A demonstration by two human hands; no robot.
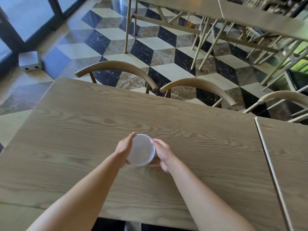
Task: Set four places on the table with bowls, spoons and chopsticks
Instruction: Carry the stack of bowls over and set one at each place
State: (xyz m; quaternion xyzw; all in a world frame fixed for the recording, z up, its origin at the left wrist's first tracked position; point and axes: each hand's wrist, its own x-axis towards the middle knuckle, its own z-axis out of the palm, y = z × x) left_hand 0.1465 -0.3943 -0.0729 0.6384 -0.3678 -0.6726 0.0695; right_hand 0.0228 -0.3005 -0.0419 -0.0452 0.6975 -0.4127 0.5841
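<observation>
A white round bowl [141,150], possibly a stack seen from above, is held over the middle of the light wooden table [83,124]. My left hand [124,148] cups its left side and my right hand [162,154] cups its right side, fingers wrapped around the wall. The bowl's lower part is hidden by my hands. No spoons or chopsticks show anywhere in view.
Two wooden chairs [116,68] [198,85] stand tucked at the table's far edge, a third chair [283,97] at the right. A second table [286,155] abuts on the right. Beyond lie a checkered floor, more tables and chairs, and a metal box [30,61].
</observation>
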